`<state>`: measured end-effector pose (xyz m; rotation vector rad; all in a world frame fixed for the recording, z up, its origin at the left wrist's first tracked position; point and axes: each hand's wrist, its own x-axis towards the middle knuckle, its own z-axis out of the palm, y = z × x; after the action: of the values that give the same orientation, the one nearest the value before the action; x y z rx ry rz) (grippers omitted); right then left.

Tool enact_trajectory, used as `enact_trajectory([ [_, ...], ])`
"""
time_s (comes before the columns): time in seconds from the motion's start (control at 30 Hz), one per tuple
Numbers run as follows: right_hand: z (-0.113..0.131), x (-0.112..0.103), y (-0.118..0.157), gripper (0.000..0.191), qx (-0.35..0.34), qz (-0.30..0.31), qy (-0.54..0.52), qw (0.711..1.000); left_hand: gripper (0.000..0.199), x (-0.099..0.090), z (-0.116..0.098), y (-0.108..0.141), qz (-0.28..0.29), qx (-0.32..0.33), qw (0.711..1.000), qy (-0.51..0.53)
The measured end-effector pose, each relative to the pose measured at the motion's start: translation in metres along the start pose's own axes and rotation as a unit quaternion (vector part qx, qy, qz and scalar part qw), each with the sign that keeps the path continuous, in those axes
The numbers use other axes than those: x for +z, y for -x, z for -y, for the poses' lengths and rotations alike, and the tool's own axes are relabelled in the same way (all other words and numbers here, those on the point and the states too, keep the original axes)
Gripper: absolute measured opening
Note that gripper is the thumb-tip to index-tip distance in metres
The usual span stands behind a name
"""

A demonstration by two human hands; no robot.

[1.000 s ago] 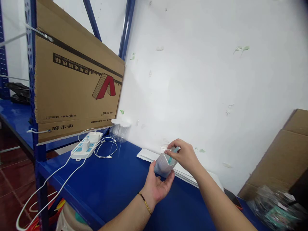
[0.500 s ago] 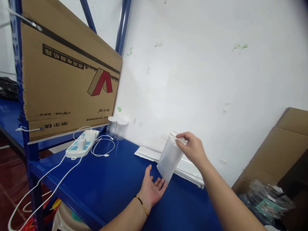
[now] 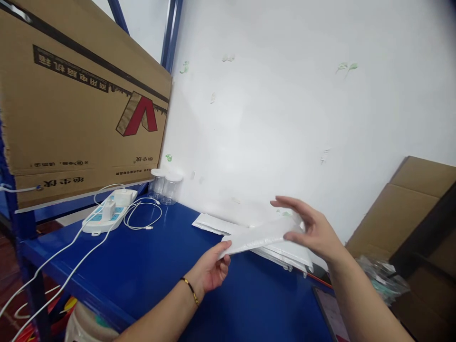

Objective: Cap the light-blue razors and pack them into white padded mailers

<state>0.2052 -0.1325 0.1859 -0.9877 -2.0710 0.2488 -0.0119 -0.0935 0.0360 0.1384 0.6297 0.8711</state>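
A bundle of translucent whitish plastic bags (image 3: 254, 237) is held nearly level above the table. My left hand (image 3: 213, 266) pinches its left end between thumb and fingers. Around the bundle's right end is my right hand (image 3: 309, 228), its thumb and fingers spread apart; the thumb looks close to the front edge, and I cannot tell whether it touches. Behind and below the bundle, a stack of flat white packages (image 3: 295, 251) lies along the wall, partly hidden by the bundle.
A white power strip (image 3: 107, 211) with plugs and a coiled white cable (image 3: 142, 225) lies on the blue table (image 3: 153, 266). Two clear lidded jars (image 3: 171, 190) stand against the wall. A dark-edged device (image 3: 329, 313) lies at right, near cardboard (image 3: 399, 204). Printed cardboard (image 3: 85, 109) closes the left side.
The bundle has gone from nearly upright to nearly level. My left hand has closed on its left end, while my right hand's fingers have spread. The view has turned slightly right.
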Motion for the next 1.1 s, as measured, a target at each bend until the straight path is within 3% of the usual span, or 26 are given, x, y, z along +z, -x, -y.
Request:
enact_trajectory([
  [0.07, 0.002, -0.002, 0.010, 0.079, 0.001, 0.056, 0.027, 0.998, 0.016, -0.001, -0.016, 0.005, 0.070, -0.087, 0.993, 0.028],
  [0.13, 0.003, 0.000, 0.017, 0.083, -0.002, 0.059, 0.059, 0.997, 0.017, -0.001, -0.028, 0.008, 0.105, -0.125, 0.986, 0.045],
  [0.27, -0.004, 0.013, 0.021, 0.083, -0.045, -0.070, 0.121, 0.989, 0.014, 0.001, -0.039, 0.007, 0.112, -0.164, 0.980, 0.034],
  [0.37, -0.011, 0.023, 0.022, 0.095, -0.092, -0.174, 0.127, 0.972, 0.014, 0.000, -0.039, 0.004, 0.128, -0.210, 0.969, 0.031],
  [0.43, -0.016, 0.026, 0.025, 0.094, -0.117, -0.206, 0.155, 0.959, 0.014, -0.002, -0.038, 0.004, 0.148, -0.236, 0.960, 0.034],
  [0.5, -0.021, 0.027, 0.031, 0.077, -0.147, -0.167, 0.195, 0.955, 0.012, -0.003, -0.036, 0.003, 0.168, -0.257, 0.951, 0.037],
  [0.6, -0.033, 0.023, 0.038, 0.038, -0.157, -0.058, 0.220, 0.961, 0.015, -0.005, -0.036, 0.001, 0.190, -0.269, 0.944, 0.030],
  [0.67, -0.046, 0.017, 0.041, 0.023, -0.084, -0.057, 0.221, 0.970, 0.028, -0.007, -0.039, -0.002, 0.209, -0.235, 0.949, 0.011],
  [0.73, -0.066, 0.007, 0.042, 0.034, 0.056, -0.129, 0.208, 0.968, 0.042, -0.012, -0.044, -0.007, 0.224, -0.176, 0.959, -0.010],
  [0.8, -0.094, -0.004, 0.043, 0.042, 0.212, -0.215, 0.138, 0.943, 0.042, -0.019, -0.050, -0.013, 0.218, -0.118, 0.969, -0.011],
  [0.9, -0.145, -0.015, 0.051, 0.039, 0.333, -0.287, -0.036, 0.898, 0.033, -0.032, -0.056, -0.023, 0.161, -0.055, 0.985, 0.022],
  [0.93, -0.162, -0.015, 0.055, 0.036, 0.370, -0.268, -0.045, 0.888, 0.030, -0.036, -0.057, -0.027, 0.132, -0.035, 0.990, 0.033],
  [1.0, -0.192, -0.012, 0.064, 0.036, 0.434, -0.188, 0.053, 0.880, 0.026, -0.042, -0.057, -0.032, 0.080, 0.000, 0.996, 0.049],
  [1.03, -0.204, -0.010, 0.067, 0.040, 0.447, -0.141, 0.133, 0.873, 0.024, -0.044, -0.056, -0.034, 0.064, 0.014, 0.996, 0.054],
  [1.1, -0.221, -0.005, 0.070, 0.040, 0.447, -0.109, 0.216, 0.861, 0.022, -0.046, -0.056, -0.037, 0.052, 0.032, 0.996, 0.059],
])
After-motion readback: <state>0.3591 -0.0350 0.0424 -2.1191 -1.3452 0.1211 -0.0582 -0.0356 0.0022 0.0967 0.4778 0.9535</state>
